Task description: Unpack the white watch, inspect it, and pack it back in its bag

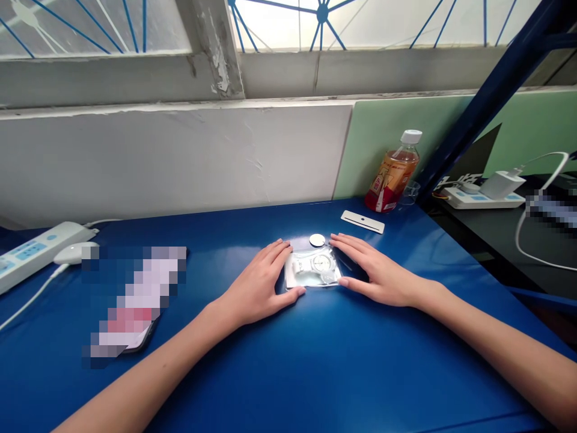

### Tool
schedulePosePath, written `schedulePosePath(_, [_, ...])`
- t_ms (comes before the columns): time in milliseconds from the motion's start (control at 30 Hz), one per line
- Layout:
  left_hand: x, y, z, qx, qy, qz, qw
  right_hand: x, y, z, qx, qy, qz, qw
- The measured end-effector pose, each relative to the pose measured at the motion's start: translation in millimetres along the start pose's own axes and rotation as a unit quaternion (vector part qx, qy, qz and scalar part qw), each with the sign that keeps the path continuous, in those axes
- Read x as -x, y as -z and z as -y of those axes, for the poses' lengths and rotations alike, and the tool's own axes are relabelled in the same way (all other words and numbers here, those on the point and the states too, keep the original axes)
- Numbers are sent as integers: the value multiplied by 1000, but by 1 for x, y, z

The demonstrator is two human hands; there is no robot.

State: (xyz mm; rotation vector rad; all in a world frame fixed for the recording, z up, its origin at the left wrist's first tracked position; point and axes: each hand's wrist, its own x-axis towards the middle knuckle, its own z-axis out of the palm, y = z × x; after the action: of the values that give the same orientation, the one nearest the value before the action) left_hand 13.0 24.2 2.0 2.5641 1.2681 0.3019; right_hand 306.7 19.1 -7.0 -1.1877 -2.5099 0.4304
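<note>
A white wristwatch (321, 263) lies in a clear plastic bag (311, 280) on the blue tabletop. My left hand (259, 281) rests at the bag's left side, fingers stretched out and thumb apart, the thumb tip by its lower left corner. On the opposite side, my right hand (377, 272) lies with fingers extended and its thumb tip at the lower right corner. Neither hand grips anything. Just beyond the bag, between the fingertips of both hands, sits a small white disc (317, 240).
A white slotted strip (363, 222) and a drink bottle (393, 171) stand toward the back right. At left lie a phone-like device (139, 300), partly pixelated, and a white power strip (40, 249) with cables. A blue metal post (491, 96) slants up at the right.
</note>
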Motion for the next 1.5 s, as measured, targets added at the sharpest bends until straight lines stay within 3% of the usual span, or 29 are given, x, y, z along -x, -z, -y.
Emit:
schedulePosePath(767, [3, -2, 2, 22, -52, -47, 997, 1, 3, 1, 7, 25, -1, 1000])
schedulePosePath(1000, [1, -1, 4, 34, -77, -68, 994, -2, 5, 4, -25, 137, -76, 987])
schedulePosePath(1100, [3, 1, 4, 52, -91, -90, 990, -3, 5, 10, -67, 150, -127, 978])
schedulePosePath(1200, [6, 1, 3, 77, -105, -127, 983, -3, 5, 18, -141, 119, -177, 967])
schedulePosePath(1367, [8, -3, -4, 98, -134, -214, 963, -2, 1, 24, -221, -56, -231, 946])
schedulePosePath(1500, [6, -6, -8, 62, -156, -174, 970, -5, -3, 20, -244, -100, -221, 939])
